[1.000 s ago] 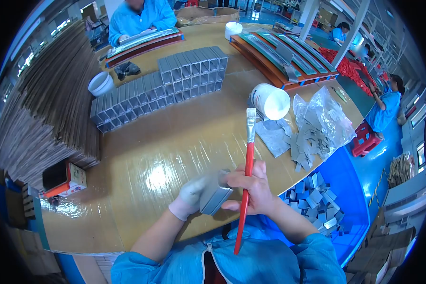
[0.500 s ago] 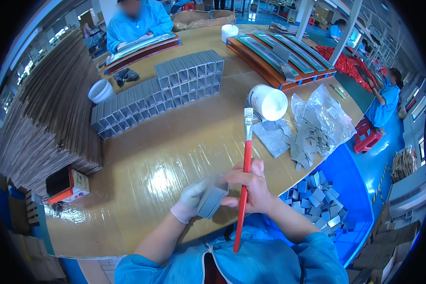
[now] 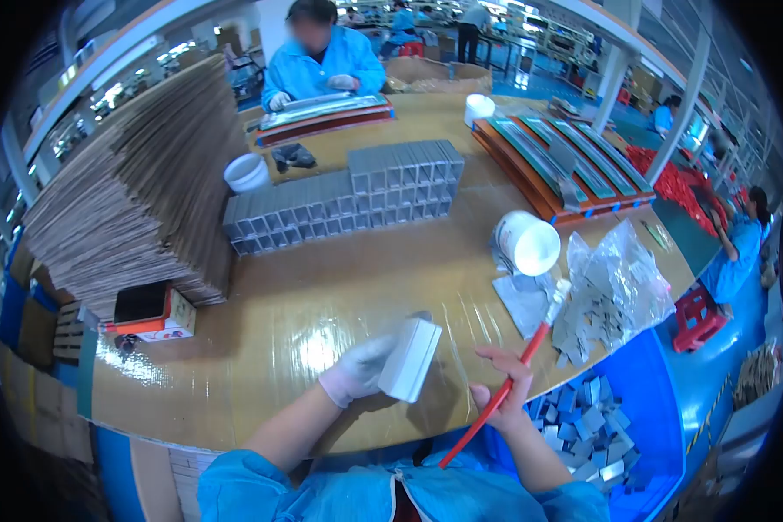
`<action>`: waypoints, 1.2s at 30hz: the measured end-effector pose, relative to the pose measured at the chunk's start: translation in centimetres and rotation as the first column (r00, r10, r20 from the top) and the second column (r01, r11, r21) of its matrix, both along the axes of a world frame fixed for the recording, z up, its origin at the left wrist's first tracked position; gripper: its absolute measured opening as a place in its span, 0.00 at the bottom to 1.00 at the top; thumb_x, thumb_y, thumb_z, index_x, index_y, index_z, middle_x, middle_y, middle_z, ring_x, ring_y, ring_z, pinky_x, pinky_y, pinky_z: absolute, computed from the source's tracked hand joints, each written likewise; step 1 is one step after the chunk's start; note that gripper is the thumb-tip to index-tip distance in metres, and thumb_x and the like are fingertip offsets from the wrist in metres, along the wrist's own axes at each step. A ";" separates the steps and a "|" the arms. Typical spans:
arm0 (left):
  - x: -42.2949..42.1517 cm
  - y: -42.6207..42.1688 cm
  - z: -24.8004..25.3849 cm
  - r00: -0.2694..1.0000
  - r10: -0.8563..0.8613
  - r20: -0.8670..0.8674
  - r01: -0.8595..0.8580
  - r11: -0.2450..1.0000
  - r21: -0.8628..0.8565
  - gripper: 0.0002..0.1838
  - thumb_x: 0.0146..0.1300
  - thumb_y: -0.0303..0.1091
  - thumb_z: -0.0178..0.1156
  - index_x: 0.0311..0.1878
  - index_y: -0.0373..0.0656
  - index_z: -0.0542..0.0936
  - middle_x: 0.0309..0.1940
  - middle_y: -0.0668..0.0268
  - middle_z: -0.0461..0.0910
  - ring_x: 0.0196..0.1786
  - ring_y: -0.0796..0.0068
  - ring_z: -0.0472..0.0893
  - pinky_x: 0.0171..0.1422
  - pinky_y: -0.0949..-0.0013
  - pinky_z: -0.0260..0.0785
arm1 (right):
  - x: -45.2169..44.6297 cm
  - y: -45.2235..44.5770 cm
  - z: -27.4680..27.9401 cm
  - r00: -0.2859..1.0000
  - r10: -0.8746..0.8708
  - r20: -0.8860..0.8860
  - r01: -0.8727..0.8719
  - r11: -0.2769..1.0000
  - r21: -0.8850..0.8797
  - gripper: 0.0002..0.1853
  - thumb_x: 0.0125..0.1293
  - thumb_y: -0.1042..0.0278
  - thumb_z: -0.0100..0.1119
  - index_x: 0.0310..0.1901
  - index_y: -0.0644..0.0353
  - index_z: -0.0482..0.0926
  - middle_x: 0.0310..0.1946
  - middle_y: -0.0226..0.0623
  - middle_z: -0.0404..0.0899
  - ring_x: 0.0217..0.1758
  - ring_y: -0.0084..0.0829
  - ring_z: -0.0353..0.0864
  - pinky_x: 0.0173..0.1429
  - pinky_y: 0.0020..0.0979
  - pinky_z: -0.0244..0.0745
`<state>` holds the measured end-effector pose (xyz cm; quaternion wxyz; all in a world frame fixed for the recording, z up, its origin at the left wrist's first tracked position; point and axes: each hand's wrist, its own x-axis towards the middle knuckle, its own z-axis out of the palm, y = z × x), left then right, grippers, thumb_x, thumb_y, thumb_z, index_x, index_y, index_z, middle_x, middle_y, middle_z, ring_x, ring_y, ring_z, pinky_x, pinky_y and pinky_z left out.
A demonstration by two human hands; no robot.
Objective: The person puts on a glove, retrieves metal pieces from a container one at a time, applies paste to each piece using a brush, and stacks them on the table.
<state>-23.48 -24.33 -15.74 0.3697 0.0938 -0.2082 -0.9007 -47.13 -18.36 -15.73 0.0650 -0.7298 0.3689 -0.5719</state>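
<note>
My left hand (image 3: 357, 370), in a white glove, grips a small grey box (image 3: 411, 358) and holds it tilted above the table. In my right hand (image 3: 509, 396) is a paintbrush (image 3: 534, 343) with a red handle; its pale bristles point up and away to the right, apart from the box. The fingers wrap loosely round the handle. Beyond the brush lies a tilted white tub (image 3: 531, 244), its mouth facing me. Near it are a grey cloth (image 3: 520, 306) and a heap of flat grey pieces (image 3: 587, 324) beside a clear plastic bag (image 3: 618, 265).
Similar grey boxes stand in a stacked row (image 3: 287, 213) across the table. A tall cardboard stack (image 3: 148, 191) rises at the left. A blue bin (image 3: 665, 383) of grey pieces is at my right. Opposite works another person (image 3: 322, 70); orange racks (image 3: 548, 204) hold green-edged strips.
The brush has swung from upright to leaning right, and my right hand has moved away from the box. The left hand has turned the box. The view has shifted.
</note>
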 end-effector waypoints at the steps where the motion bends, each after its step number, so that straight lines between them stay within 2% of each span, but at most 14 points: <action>1: 0.5 -0.5 1.1 0.996 0.050 0.070 -0.048 0.998 -0.034 0.37 0.57 0.29 0.57 0.71 0.42 0.58 0.58 0.54 0.71 0.51 0.60 0.77 0.51 0.62 0.73 | -0.3 0.4 -0.6 1.000 0.016 0.002 -0.016 1.000 -0.011 0.23 0.59 0.61 0.66 0.48 0.56 0.63 0.47 0.47 0.78 0.46 0.39 0.76 0.53 0.36 0.69; 3: 2.2 -2.0 3.2 0.984 0.104 0.144 -0.093 0.993 -0.077 0.39 0.55 0.27 0.59 0.71 0.45 0.58 0.60 0.53 0.68 0.52 0.58 0.76 0.49 0.60 0.74 | -0.9 1.5 -2.0 0.998 -0.059 0.022 0.058 0.997 0.053 0.21 0.56 0.65 0.68 0.46 0.57 0.66 0.47 0.44 0.79 0.45 0.39 0.77 0.55 0.37 0.68; 5: 4.9 -3.7 5.0 0.939 0.222 0.261 -0.148 0.950 -0.275 0.41 0.55 0.25 0.58 0.72 0.49 0.55 0.61 0.52 0.65 0.51 0.57 0.76 0.47 0.57 0.74 | -1.3 2.0 -3.1 0.988 -0.147 0.047 0.140 0.983 0.118 0.20 0.52 0.68 0.69 0.44 0.57 0.70 0.47 0.41 0.80 0.44 0.39 0.77 0.56 0.39 0.66; 7: 7.5 -6.4 5.3 0.860 0.372 0.350 -0.263 0.910 -0.320 0.42 0.54 0.23 0.58 0.72 0.52 0.54 0.61 0.51 0.64 0.52 0.55 0.75 0.46 0.57 0.74 | -1.4 2.1 -3.3 0.985 -0.172 0.023 0.169 0.979 0.112 0.19 0.52 0.69 0.69 0.43 0.57 0.70 0.47 0.41 0.80 0.43 0.39 0.77 0.56 0.39 0.66; 8: 7.7 -7.6 6.3 0.855 0.372 0.360 -0.257 0.908 -0.330 0.42 0.54 0.23 0.58 0.72 0.52 0.54 0.61 0.51 0.64 0.52 0.55 0.75 0.46 0.57 0.74 | -1.4 2.3 -3.3 0.980 -0.198 -0.016 0.199 0.973 0.118 0.19 0.52 0.70 0.69 0.43 0.57 0.70 0.46 0.40 0.80 0.43 0.39 0.77 0.55 0.39 0.66; 10: 8.0 -10.1 8.6 0.697 0.648 0.307 -0.353 0.683 -0.640 0.37 0.57 0.26 0.59 0.70 0.48 0.58 0.61 0.48 0.65 0.53 0.54 0.75 0.49 0.55 0.73 | -1.2 2.7 -3.2 0.965 -0.247 -0.092 0.258 0.958 0.128 0.18 0.51 0.71 0.68 0.42 0.57 0.70 0.45 0.40 0.80 0.42 0.39 0.77 0.54 0.39 0.67; 11: 8.2 -11.4 8.8 0.694 0.649 0.311 -0.343 0.678 -0.650 0.37 0.57 0.26 0.59 0.70 0.48 0.58 0.61 0.48 0.65 0.53 0.54 0.75 0.49 0.55 0.73 | -1.1 2.7 -3.3 0.966 -0.249 -0.077 0.257 0.958 0.124 0.18 0.51 0.71 0.68 0.42 0.57 0.70 0.45 0.40 0.80 0.42 0.39 0.77 0.54 0.39 0.67; 13: 8.8 -15.2 7.6 0.311 0.893 0.325 -0.338 0.424 -0.840 0.35 0.57 0.27 0.59 0.69 0.47 0.60 0.59 0.49 0.68 0.53 0.55 0.76 0.51 0.56 0.72 | -1.1 2.6 -3.2 0.966 -0.250 -0.063 0.256 0.959 0.118 0.19 0.51 0.74 0.67 0.42 0.57 0.69 0.45 0.40 0.79 0.42 0.38 0.76 0.51 0.37 0.68; 15: 9.2 -18.2 6.6 -0.111 0.976 0.188 -0.203 0.163 -0.965 0.33 0.58 0.29 0.60 0.68 0.45 0.62 0.58 0.49 0.71 0.54 0.55 0.76 0.54 0.57 0.71 | -1.1 2.4 -3.2 0.966 -0.253 -0.056 0.258 0.960 0.110 0.19 0.50 0.76 0.65 0.42 0.56 0.67 0.44 0.41 0.79 0.42 0.38 0.75 0.48 0.35 0.70; 16: 8.9 -18.8 6.9 -0.107 0.978 0.178 -0.199 0.154 -0.968 0.33 0.58 0.29 0.60 0.68 0.45 0.62 0.58 0.49 0.71 0.54 0.55 0.76 0.54 0.57 0.71 | -1.0 2.3 -3.3 0.965 -0.258 -0.050 0.262 0.960 0.101 0.19 0.50 0.76 0.65 0.42 0.56 0.67 0.44 0.41 0.79 0.42 0.38 0.75 0.48 0.35 0.70; 20: 6.7 -20.9 6.9 -0.515 0.824 0.237 0.081 0.322 -0.943 0.30 0.61 0.37 0.59 0.67 0.44 0.65 0.52 0.52 0.78 0.54 0.56 0.78 0.65 0.57 0.63 | -1.1 2.3 -3.5 0.959 -0.280 -0.042 0.283 0.954 0.102 0.19 0.50 0.74 0.67 0.42 0.56 0.70 0.41 0.37 0.80 0.41 0.38 0.77 0.53 0.39 0.67; 25: 4.9 -21.5 5.0 -0.604 0.773 0.195 0.257 0.420 -0.871 0.30 0.62 0.45 0.58 0.66 0.46 0.67 0.49 0.57 0.81 0.54 0.54 0.78 0.72 0.54 0.50 | -1.2 2.3 -3.8 0.954 -0.298 -0.034 0.300 0.948 0.104 0.18 0.50 0.75 0.67 0.42 0.56 0.70 0.41 0.36 0.80 0.40 0.37 0.77 0.53 0.38 0.67; 30: 5.1 -20.5 7.2 -0.522 0.823 0.225 0.431 0.482 -0.763 0.32 0.62 0.52 0.57 0.66 0.47 0.68 0.52 0.58 0.81 0.56 0.53 0.77 0.76 0.53 0.40 | -1.2 2.2 -3.4 0.956 -0.286 -0.068 0.291 0.953 0.084 0.18 0.50 0.76 0.67 0.42 0.56 0.71 0.41 0.36 0.80 0.40 0.36 0.77 0.52 0.37 0.67; 36: 5.0 -22.2 7.0 -0.533 0.828 0.174 0.461 0.456 -0.761 0.30 0.62 0.49 0.56 0.66 0.50 0.69 0.43 0.59 0.84 0.52 0.55 0.79 0.76 0.50 0.40 | -1.1 2.3 -3.3 0.949 -0.309 -0.065 0.313 0.946 0.085 0.18 0.49 0.77 0.67 0.42 0.56 0.71 0.41 0.36 0.80 0.41 0.35 0.77 0.52 0.36 0.68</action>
